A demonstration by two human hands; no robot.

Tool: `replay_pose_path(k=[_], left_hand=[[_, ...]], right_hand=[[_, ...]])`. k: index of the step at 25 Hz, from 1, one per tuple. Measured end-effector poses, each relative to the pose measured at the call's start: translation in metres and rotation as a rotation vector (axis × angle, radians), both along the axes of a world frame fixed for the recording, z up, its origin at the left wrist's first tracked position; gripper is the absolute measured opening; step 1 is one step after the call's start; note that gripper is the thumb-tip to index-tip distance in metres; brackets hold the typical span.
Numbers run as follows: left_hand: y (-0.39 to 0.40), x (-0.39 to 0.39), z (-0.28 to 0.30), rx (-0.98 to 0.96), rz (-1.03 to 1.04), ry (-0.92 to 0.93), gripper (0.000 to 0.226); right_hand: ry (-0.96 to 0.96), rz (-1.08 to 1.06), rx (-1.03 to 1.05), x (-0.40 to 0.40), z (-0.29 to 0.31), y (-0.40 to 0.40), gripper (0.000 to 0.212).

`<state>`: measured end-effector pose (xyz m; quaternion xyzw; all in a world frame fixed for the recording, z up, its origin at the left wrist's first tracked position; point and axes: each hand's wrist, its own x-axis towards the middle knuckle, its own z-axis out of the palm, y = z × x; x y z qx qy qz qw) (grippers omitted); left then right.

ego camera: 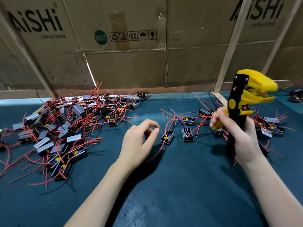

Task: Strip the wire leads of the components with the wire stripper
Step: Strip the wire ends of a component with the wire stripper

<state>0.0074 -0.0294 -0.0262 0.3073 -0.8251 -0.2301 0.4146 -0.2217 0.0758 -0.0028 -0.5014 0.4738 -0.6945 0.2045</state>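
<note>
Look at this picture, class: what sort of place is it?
Probably a small electronics assembly workbench: a heap of wired components on a dark mat, capacitor cartons as a backdrop, and a wire stripper in hand.

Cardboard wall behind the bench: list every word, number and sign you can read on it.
"AiSHi CAPACITORS": left cardboard panel.
"AiSHi": right cardboard panel, top cut off; the small line under it is blurred, likely "CAPACITORS".
"RoHS 2.0": green round sticker.
"5": stacking symbol, in a row of handling pictograms.
Nothing legible on the wire stripper.
</note>
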Motion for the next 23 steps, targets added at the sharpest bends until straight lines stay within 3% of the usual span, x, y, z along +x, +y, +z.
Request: replay_pose_path(k=[3, 5, 8, 11, 14, 16, 19, 21, 23], left_hand=[[-0.004, -0.004, -0.011, -0.008, -0.139, -0.212, 0.027], [-0.004, -0.009, -0.016, -0.023, -0.194, -0.351, 0.032], [-0.008, -0.006, -0.013, -0.096, -0.143, -0.403, 0.027], [-0.016, 0.006, -0.009, -0.113, -0.088, -0.395, 0.016], [-0.020, 0.015, -0.005, -0.102, -0.104, -0.390, 0.012], [-0.020, 0.016, -0.002, -0.140, -0.129, -0.410, 0.013], [-0.017, 0.014, 0.002, -0.210, -0.126, -0.456, 0.013], [-0.014, 0.013, 0.002, -0.235, -0.137, -0.480, 0.010], [-0.012, 0.013, 0.003, -0.251, -0.137, -0.497, 0.010]], right_hand=[[-0.197, 0.508, 0.165, 0.010, 0.000, 0.001, 0.045], [-0.286, 0.657, 0.339, 0.013, -0.004, -0.003, 0.058], [-0.265, 0.521, 0.529, 0.017, -0.022, -0.021, 0.064], [-0.399, 0.448, 0.549, 0.019, -0.030, -0.034, 0.072], [-0.474, 0.503, 0.452, 0.013, -0.029, -0.032, 0.045], [-0.513, 0.356, 0.411, 0.007, -0.026, -0.030, 0.033], [-0.501, 0.068, 0.429, -0.001, -0.023, -0.030, 0.029], [-0.595, 0.058, 0.420, -0.007, -0.022, -0.028, 0.026], [-0.562, 0.107, 0.410, -0.007, -0.019, -0.024, 0.033]])
